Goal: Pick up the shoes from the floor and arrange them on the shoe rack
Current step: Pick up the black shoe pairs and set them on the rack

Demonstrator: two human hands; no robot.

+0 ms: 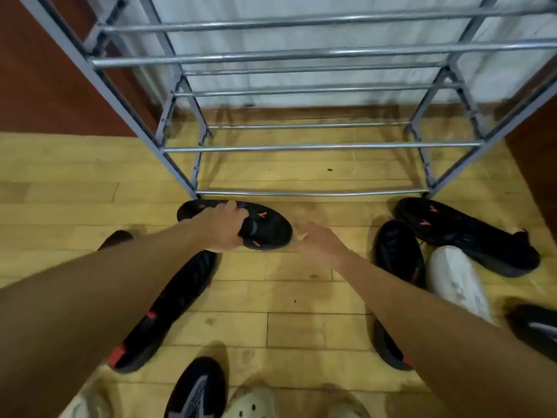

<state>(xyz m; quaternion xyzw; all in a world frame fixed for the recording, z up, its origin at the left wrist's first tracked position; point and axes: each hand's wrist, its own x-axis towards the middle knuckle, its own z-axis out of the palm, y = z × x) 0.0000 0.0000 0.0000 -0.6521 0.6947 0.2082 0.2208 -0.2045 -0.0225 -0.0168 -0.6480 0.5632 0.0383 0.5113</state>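
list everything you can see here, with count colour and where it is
shoe rack: one, grey metal, against the back wall, no shoes on the rails in view
black shoes with red marks: two, one under the left hand, one at right by the rack's foot
other black shoes: two, on the floor, one under the left forearm, one right of centre
white shoe: one, right side
floor: yellow wood planks
hands: left hand gripping a shoe; right hand open, holding nothing
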